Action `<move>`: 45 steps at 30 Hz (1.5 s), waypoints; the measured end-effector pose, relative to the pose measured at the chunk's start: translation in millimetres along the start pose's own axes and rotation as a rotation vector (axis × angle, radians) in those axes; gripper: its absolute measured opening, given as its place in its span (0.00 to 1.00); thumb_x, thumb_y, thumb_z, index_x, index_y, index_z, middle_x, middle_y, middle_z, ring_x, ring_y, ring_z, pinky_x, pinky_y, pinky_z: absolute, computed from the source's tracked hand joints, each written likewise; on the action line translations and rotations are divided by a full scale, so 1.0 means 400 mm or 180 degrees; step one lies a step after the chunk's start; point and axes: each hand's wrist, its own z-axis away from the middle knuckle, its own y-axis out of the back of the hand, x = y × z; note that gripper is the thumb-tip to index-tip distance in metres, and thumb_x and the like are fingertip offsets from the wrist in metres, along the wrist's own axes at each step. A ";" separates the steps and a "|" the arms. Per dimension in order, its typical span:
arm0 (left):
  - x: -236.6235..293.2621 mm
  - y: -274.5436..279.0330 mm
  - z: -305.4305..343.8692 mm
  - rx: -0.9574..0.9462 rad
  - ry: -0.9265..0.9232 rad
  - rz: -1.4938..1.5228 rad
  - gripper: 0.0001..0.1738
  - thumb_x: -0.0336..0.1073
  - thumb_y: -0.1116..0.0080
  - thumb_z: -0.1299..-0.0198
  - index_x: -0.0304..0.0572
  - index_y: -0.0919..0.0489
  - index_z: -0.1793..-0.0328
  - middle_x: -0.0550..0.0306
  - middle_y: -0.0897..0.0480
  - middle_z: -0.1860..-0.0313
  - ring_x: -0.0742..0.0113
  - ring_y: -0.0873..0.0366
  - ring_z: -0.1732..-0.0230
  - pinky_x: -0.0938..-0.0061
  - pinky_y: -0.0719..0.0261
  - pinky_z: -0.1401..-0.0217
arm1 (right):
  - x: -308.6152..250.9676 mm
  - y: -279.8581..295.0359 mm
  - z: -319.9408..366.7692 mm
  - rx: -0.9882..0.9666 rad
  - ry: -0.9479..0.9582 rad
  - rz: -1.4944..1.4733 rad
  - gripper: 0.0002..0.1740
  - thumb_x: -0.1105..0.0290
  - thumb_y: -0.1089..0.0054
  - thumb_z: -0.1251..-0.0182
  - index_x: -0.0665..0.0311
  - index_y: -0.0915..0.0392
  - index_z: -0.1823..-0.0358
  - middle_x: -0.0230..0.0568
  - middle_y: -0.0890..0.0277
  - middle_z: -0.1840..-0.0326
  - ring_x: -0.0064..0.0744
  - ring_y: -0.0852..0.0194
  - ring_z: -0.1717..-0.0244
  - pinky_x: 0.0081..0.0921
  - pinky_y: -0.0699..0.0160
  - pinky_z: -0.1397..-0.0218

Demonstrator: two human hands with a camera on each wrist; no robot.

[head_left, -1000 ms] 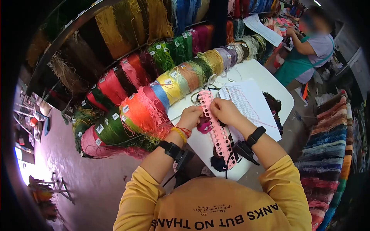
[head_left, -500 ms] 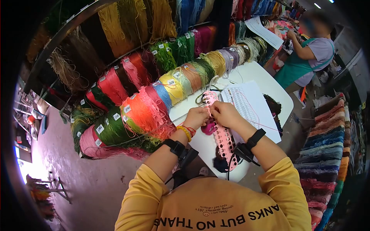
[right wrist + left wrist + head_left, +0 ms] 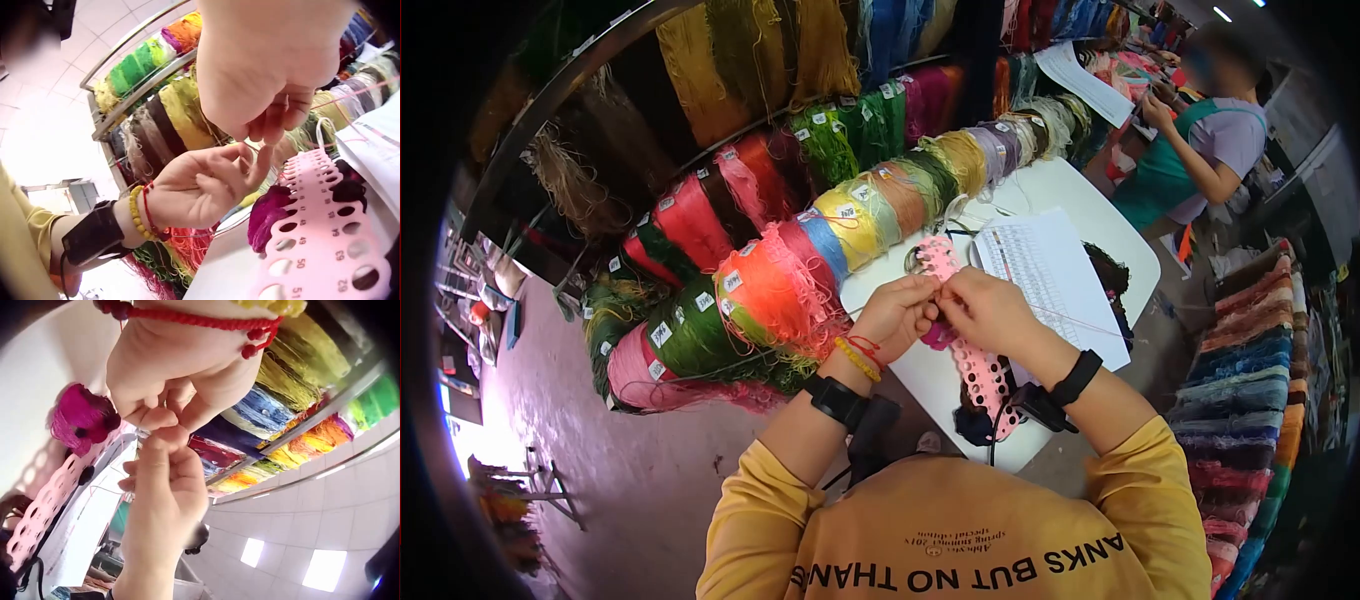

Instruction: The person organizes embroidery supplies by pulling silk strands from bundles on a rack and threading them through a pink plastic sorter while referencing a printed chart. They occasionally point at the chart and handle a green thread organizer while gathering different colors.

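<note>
Fingertip to fingertip, my left hand [image 3: 897, 310] and right hand [image 3: 990, 312] meet above a pink thread card [image 3: 985, 375] with numbered holes along both edges. Both pinch a thin pink thread [image 3: 359, 95], mostly hidden by the fingers; it trails right across the printed sheet [image 3: 1080, 290]. Beneath the hands, a magenta thread bundle [image 3: 267, 219] hangs from one edge of the card. A dark bundle [image 3: 972, 425] lies by the card's near end, and another dark tuft [image 3: 349, 190] sits on its opposite edge.
The card and sheet lie on a white table [image 3: 1115, 215]. A long rail of labelled thread hanks [image 3: 840, 225] runs along its left, with racks behind. A person in a teal apron [image 3: 1160, 180] stands back right, and more hanks [image 3: 1235, 410] hang at the right.
My hands have risen off the card, left hand turning palm up, and their fingertips have come together. The pink thread's loop over the sheet has pulled straighter. The card shifted slightly.
</note>
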 end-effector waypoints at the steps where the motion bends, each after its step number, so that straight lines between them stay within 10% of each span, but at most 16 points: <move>1: 0.003 -0.011 0.007 0.0115 -0.0152 -0.0105 0.09 0.30 0.52 0.37 0.34 0.24 0.54 0.58 0.19 0.62 0.77 0.27 0.73 0.85 0.28 0.70 | -0.024 0.008 0.007 -0.0089 -0.0057 0.0226 0.18 0.59 0.41 0.48 0.62 0.29 0.61 0.45 0.28 0.63 0.47 0.26 0.60 0.39 0.25 0.60; 9: 0.070 -0.061 0.113 0.1026 -0.1103 -0.1849 0.12 0.35 0.48 0.38 0.31 0.20 0.58 0.56 0.19 0.68 0.77 0.27 0.73 0.85 0.30 0.70 | -0.046 -0.017 0.013 -0.0858 -0.0831 0.0750 0.37 0.56 0.35 0.57 0.65 0.41 0.47 0.52 0.36 0.51 0.49 0.27 0.53 0.41 0.23 0.57; 22: 0.212 0.076 0.624 0.1960 -0.2592 -0.1005 0.13 0.37 0.49 0.38 0.42 0.32 0.75 0.66 0.34 0.82 0.77 0.39 0.81 0.82 0.42 0.78 | -0.052 -0.031 0.001 -0.1192 -0.0867 0.0677 0.48 0.58 0.43 0.57 0.67 0.52 0.33 0.61 0.34 0.50 0.55 0.26 0.53 0.41 0.24 0.53; 24: 0.200 0.108 0.746 0.3465 -0.2706 -0.1442 0.08 0.34 0.49 0.39 0.40 0.29 0.70 0.64 0.30 0.77 0.76 0.37 0.79 0.81 0.40 0.76 | -0.050 -0.021 -0.001 -0.1225 -0.0874 0.0567 0.48 0.58 0.43 0.57 0.67 0.52 0.33 0.62 0.34 0.50 0.55 0.27 0.53 0.41 0.24 0.53; 27: 0.153 0.076 0.790 0.4452 -0.2415 -0.5211 0.05 0.32 0.48 0.40 0.40 0.25 0.61 0.62 0.25 0.69 0.75 0.32 0.74 0.80 0.34 0.72 | -0.043 -0.016 0.001 -0.1217 -0.0867 0.0432 0.48 0.58 0.43 0.57 0.68 0.53 0.33 0.62 0.34 0.49 0.55 0.27 0.53 0.40 0.25 0.52; 30: 0.093 0.002 0.697 0.4196 -0.2715 -0.5155 0.10 0.28 0.46 0.43 0.43 0.23 0.54 0.61 0.22 0.60 0.74 0.27 0.68 0.80 0.30 0.66 | -0.035 -0.017 0.003 -0.1241 -0.0854 0.0404 0.49 0.56 0.42 0.57 0.66 0.53 0.33 0.62 0.35 0.49 0.56 0.27 0.52 0.40 0.25 0.51; 36: -0.064 -0.022 0.340 0.1073 -0.1197 -0.3514 0.15 0.32 0.41 0.46 0.40 0.23 0.51 0.55 0.21 0.61 0.74 0.25 0.67 0.81 0.26 0.63 | -0.019 0.060 0.015 -0.1302 -0.0463 0.0457 0.40 0.50 0.38 0.53 0.61 0.38 0.39 0.53 0.30 0.49 0.52 0.28 0.50 0.41 0.27 0.50; 45: -0.131 0.039 0.054 0.1754 -0.1178 -0.3548 0.22 0.44 0.40 0.47 0.33 0.23 0.53 0.47 0.18 0.61 0.59 0.20 0.64 0.71 0.24 0.57 | 0.154 0.348 0.184 -0.0882 -0.0684 -0.0389 0.19 0.60 0.39 0.44 0.67 0.24 0.56 0.41 0.21 0.63 0.32 0.22 0.64 0.26 0.25 0.61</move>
